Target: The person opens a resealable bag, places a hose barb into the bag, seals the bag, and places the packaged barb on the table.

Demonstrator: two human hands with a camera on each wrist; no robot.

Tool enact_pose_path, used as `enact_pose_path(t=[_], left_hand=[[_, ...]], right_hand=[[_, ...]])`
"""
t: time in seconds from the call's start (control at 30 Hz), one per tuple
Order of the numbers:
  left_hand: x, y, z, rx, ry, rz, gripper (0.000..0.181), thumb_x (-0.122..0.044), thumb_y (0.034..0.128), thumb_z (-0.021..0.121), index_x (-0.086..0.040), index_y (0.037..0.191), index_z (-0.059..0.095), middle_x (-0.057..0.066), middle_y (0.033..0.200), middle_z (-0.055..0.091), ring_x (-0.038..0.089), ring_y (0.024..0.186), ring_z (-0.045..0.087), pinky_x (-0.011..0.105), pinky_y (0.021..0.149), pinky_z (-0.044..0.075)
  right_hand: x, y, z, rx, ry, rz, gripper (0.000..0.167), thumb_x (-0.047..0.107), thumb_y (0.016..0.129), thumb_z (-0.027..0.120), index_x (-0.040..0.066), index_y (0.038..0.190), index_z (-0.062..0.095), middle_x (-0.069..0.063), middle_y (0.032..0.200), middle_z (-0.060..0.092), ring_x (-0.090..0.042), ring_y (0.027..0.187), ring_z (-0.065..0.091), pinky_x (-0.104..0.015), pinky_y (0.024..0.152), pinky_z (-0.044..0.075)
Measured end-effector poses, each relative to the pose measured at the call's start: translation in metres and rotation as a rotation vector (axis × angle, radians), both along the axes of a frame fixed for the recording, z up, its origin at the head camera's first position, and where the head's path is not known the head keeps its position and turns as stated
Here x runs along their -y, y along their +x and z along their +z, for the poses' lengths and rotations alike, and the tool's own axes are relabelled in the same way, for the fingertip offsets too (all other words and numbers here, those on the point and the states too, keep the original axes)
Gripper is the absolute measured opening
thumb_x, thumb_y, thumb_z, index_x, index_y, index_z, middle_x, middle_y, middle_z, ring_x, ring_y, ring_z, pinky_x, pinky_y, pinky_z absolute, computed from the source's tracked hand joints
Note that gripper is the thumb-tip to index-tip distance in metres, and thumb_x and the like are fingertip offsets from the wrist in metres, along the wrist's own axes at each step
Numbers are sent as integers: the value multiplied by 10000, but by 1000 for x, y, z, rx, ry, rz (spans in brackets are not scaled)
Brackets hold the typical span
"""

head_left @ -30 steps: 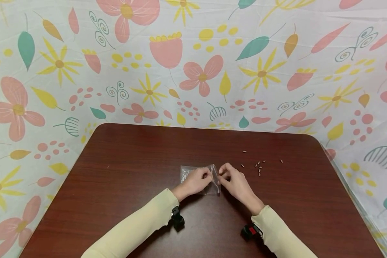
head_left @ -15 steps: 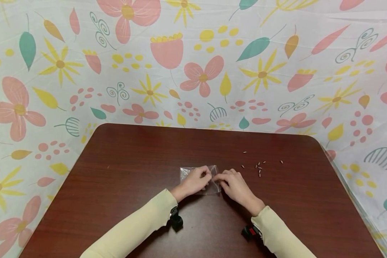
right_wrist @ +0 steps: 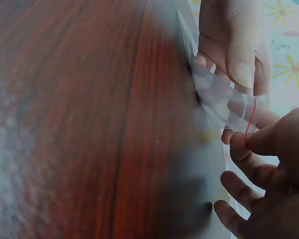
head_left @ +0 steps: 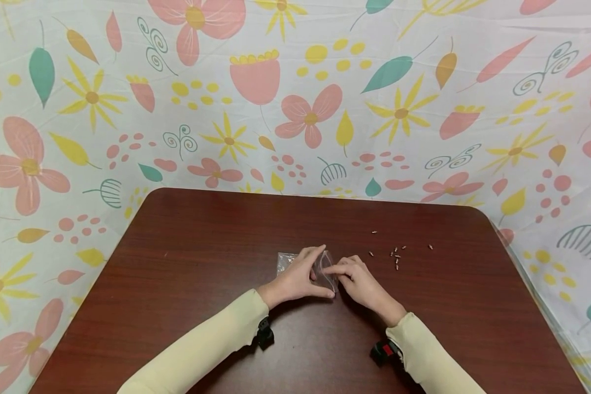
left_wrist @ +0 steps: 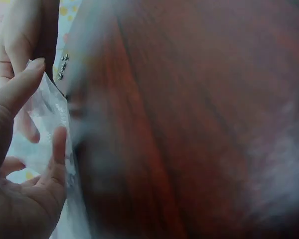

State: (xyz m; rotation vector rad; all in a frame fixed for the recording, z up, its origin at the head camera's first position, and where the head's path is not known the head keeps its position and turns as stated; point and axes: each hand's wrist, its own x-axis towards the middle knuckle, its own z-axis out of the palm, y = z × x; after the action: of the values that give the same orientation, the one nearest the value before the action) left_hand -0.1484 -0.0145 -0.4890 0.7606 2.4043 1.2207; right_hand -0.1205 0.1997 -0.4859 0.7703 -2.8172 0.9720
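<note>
A clear zip-lock bag [head_left: 328, 273] with a red line along its closure lies between the hands. My left hand [head_left: 295, 276] holds it by the mouth, thumb and forefinger spread to its two edges. My right hand [head_left: 361, 282] is at the mouth; its forefinger reaches straight into the opening. In the right wrist view, the right thumb and another finger pinch the bag's lip beside the red line [right_wrist: 251, 117]. Small shiny pieces show in the bag's far-left end [head_left: 284, 261], too small to name. Several small silvery metal pieces [head_left: 397, 257] lie right of the hands.
The brown wooden table [head_left: 202, 230] reaches to a flower-patterned cloth [head_left: 305, 71] hanging behind it. A single metal piece [head_left: 430, 247] lies farther right, another [head_left: 374, 232] farther back. Black wrist cameras [head_left: 265, 334] are strapped below both sleeves.
My left hand has gone from a pinch on the bag to a wide spread across its mouth. My right hand has shifted left, its forefinger now inside the opening.
</note>
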Motion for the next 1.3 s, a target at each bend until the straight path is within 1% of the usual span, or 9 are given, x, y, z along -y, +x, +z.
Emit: enact_pose_path(t=[0.1, 0.23, 0.37, 0.53, 0.67, 0.87, 1.0, 1.1, 1.3], left_hand=[[-3, 1, 3, -48, -66, -29, 1171, -435, 801, 913, -70, 1666, 214, 141, 1641, 328, 199, 1133, 607, 319, 952, 513], [-6, 3, 7, -91, -130, -33, 1192, -500, 813, 884, -41, 1665, 187, 139, 1624, 368, 286, 1392, 497, 416, 1090, 465], [-7, 5, 10, -142, -169, -26, 1138, -548, 857, 824, -35, 1661, 204, 138, 1602, 403, 282, 1371, 528, 411, 1060, 495], [-5, 4, 10, -187, -186, -25, 1071, -559, 881, 791, -44, 1652, 256, 105, 1595, 434, 272, 1342, 557, 418, 1051, 502], [-2, 4, 7, -191, -192, -18, 1034, -565, 887, 780, -61, 1646, 293, 85, 1595, 454, 284, 1397, 517, 436, 1089, 472], [-1, 2, 5, -147, -151, 3, 974, -554, 900, 772, -64, 1627, 348, 128, 1565, 488, 303, 1400, 512, 455, 1088, 471], [0, -1, 5, -149, -131, 5, 920, -516, 917, 774, -33, 1600, 389, 131, 1503, 545, 288, 1354, 549, 434, 1070, 484], [-1, -2, 4, -150, -135, 9, 900, -521, 921, 768, -32, 1586, 412, 126, 1509, 547, 277, 1369, 539, 429, 1082, 474], [-3, -2, 5, -148, -148, 4, 1082, -588, 823, 836, -51, 1622, 344, 134, 1573, 482, 276, 1416, 497, 436, 1117, 445]], right_hand=[[1, 0, 0, -3, -7, 6, 388, -125, 905, 643, 133, 1138, 817, 49, 877, 653, -249, 939, 533, -469, 852, 411], [2, 0, -1, -5, 0, 8, 396, -124, 901, 636, 121, 1158, 810, 34, 866, 652, -285, 960, 547, -501, 858, 416], [2, 1, 0, -21, 15, 1, 360, -89, 929, 640, 131, 1164, 802, 39, 866, 657, -260, 929, 543, -513, 853, 420], [1, 0, 0, -24, 28, -21, 288, -31, 962, 664, 152, 1138, 801, 67, 892, 665, -170, 864, 492, -439, 832, 408], [-1, -1, 0, -8, 23, -27, 281, -30, 963, 660, 146, 1130, 802, 44, 945, 690, -157, 881, 491, -421, 839, 414], [-4, 0, 0, -51, 30, 24, 329, -82, 902, 654, 90, 1149, 786, -79, 1142, 732, -281, 1018, 577, -537, 909, 451], [-7, 0, 1, -68, 67, 48, 324, -43, 880, 728, 87, 1173, 775, -92, 1194, 727, -328, 1111, 588, -590, 936, 446], [-7, 0, 1, -71, 86, 43, 308, 2, 885, 780, 105, 1175, 775, -74, 1196, 732, -314, 1121, 593, -578, 930, 449], [-6, -1, 1, -72, 64, -11, 237, 31, 899, 786, 124, 1117, 794, -54, 1132, 748, -286, 1078, 600, -543, 926, 467]])
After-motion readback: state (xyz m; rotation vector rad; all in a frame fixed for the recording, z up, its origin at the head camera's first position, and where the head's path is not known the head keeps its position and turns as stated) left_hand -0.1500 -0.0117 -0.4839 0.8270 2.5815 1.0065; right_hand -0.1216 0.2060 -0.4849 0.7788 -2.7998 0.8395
